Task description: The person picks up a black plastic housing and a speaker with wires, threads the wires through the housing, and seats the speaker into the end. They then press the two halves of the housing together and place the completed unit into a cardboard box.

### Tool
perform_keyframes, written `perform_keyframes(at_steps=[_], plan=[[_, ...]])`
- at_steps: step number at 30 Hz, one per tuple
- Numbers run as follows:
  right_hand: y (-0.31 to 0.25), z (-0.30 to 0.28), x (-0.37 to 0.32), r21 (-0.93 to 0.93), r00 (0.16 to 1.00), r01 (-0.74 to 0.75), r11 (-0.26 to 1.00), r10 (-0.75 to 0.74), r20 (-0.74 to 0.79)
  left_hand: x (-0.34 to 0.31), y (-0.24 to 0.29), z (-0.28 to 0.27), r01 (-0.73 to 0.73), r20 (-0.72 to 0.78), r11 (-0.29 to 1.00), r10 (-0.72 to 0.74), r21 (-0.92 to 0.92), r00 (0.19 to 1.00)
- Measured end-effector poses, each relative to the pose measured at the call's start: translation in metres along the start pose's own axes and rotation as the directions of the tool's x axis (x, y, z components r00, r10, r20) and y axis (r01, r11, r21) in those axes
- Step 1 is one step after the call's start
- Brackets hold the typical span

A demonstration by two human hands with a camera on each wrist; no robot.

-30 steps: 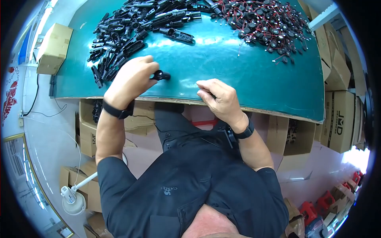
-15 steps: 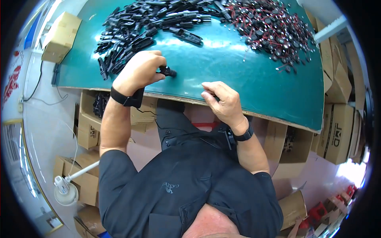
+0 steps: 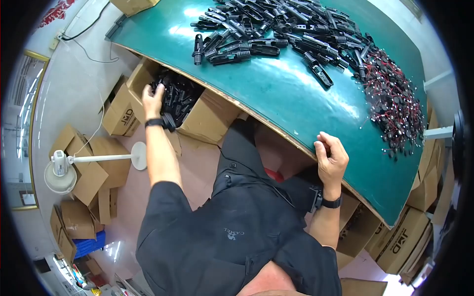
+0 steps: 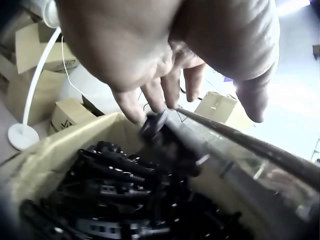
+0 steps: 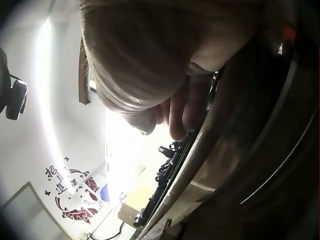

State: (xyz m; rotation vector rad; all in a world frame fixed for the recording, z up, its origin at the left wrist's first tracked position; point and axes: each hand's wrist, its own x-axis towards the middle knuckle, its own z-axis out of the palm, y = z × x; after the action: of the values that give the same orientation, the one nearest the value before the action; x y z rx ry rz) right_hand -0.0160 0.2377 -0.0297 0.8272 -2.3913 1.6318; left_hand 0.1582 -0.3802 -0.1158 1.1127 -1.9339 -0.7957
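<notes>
My left hand (image 3: 152, 102) is over a cardboard box (image 3: 207, 111) below the table's front edge, its fingers extended and the thumb apart. Just under the fingertips in the left wrist view is a blurred black plastic part (image 4: 172, 145), overlapping the fingers and outside any grip. Many similar black parts (image 4: 112, 190) fill the box. By the table's edge my right hand (image 3: 333, 159) rests with loosely curled fingers and nothing visible in it. The right wrist view shows those fingers (image 5: 177, 117) hanging bent beside the table edge.
On the green table (image 3: 316, 111) lies a heap of black ribbed plastic housings (image 3: 261, 29). Right of it is a pile of small round black pieces with red wires (image 3: 395, 98). A white fan (image 3: 61, 172) and more cardboard boxes (image 3: 89, 170) stand on the floor at left.
My left hand has moved from the tabletop down and left to the box and has let go of the black part. The head view has turned. My right hand stays near the table edge.
</notes>
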Motion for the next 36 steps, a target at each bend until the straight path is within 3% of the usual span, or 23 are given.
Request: perform_keyframes(at_steps=[1,3,6,8,9,11,14,16,17,19,20,23,25,28,30,31,32,36], plan=[[-0.001,-0.002,0.000,-0.004,1.000,-0.016,1.000,0.016,0.002,0.024,-0.006,0.008,-0.098,-0.107,0.989,0.109,0.107,0.988],[0.000,-0.008,0.003,-0.043,0.997,-0.048,0.998,0.046,-0.054,0.037,0.023,0.022,-0.214,-0.147,0.976,0.216,0.029,0.965],[0.000,-0.006,0.003,-0.053,0.996,-0.061,0.997,0.057,-0.072,-0.011,0.101,0.059,-0.191,-0.055,0.957,0.183,-0.219,0.982],[0.004,-0.006,0.013,0.126,0.962,-0.272,0.954,0.267,0.052,-0.054,0.160,0.075,-0.335,-0.048,0.936,0.332,-0.111,0.942],[0.005,-0.007,0.024,0.042,0.966,-0.256,0.966,0.254,0.048,-0.072,0.183,0.085,-0.337,-0.026,0.931,0.337,-0.137,0.941],[0.013,-0.006,0.057,-0.117,0.982,-0.186,0.976,0.188,0.006,-0.110,0.222,0.100,-0.541,0.147,0.820,0.568,-0.184,0.810],[0.040,0.010,0.116,-0.274,0.990,-0.127,0.953,0.102,-0.102,-0.154,0.266,0.130,-0.552,0.405,0.735,0.678,-0.395,0.613],[0.075,0.031,0.142,-0.517,0.980,0.014,0.856,-0.114,-0.163,-0.171,0.284,0.143,-0.540,0.469,0.711,0.703,-0.452,0.534],[0.075,0.034,0.149,-0.527,0.977,0.000,0.850,-0.113,-0.182,-0.177,0.292,0.149,-0.583,0.468,0.666,0.744,-0.465,0.477],[0.075,0.036,0.156,-0.571,0.992,-0.097,0.815,0.123,0.007,-0.191,0.304,0.158,-0.654,0.463,0.574,0.809,-0.493,0.362],[0.071,0.033,0.152,-0.579,0.992,-0.107,0.809,0.127,-0.006,-0.196,0.308,0.159,-0.650,0.461,0.567,0.815,-0.506,0.352],[0.046,0.033,0.120,-0.542,0.990,-0.091,0.835,0.136,0.044,-0.207,0.318,0.154,-0.329,0.717,0.835,0.548,-0.441,0.431],[0.022,0.027,0.093,-0.413,0.985,0.056,0.909,0.017,0.172,-0.209,0.320,0.159,-0.345,0.725,0.831,0.551,-0.436,0.414],[0.018,-0.002,0.070,-0.355,0.989,0.112,0.928,-0.070,0.130,-0.210,0.325,0.168,-0.367,0.723,0.822,0.562,-0.435,0.401],[0.026,-0.026,0.062,-0.331,0.988,0.141,0.933,-0.110,0.110,-0.211,0.328,0.164,-0.569,0.683,0.708,0.658,-0.418,0.316],[0.040,-0.049,0.063,-0.381,0.995,0.041,0.924,-0.074,-0.072,-0.211,0.328,0.162,-0.660,0.662,0.635,0.699,-0.402,0.270],[0.052,-0.072,0.062,-0.411,0.966,-0.066,0.909,-0.045,-0.254,-0.211,0.326,0.162,-0.654,0.662,0.632,0.703,-0.415,0.260],[0.080,-0.146,0.039,-0.599,0.849,-0.367,0.711,-0.007,-0.528,-0.208,0.321,0.162,-0.654,0.649,0.609,0.725,-0.449,0.231]])
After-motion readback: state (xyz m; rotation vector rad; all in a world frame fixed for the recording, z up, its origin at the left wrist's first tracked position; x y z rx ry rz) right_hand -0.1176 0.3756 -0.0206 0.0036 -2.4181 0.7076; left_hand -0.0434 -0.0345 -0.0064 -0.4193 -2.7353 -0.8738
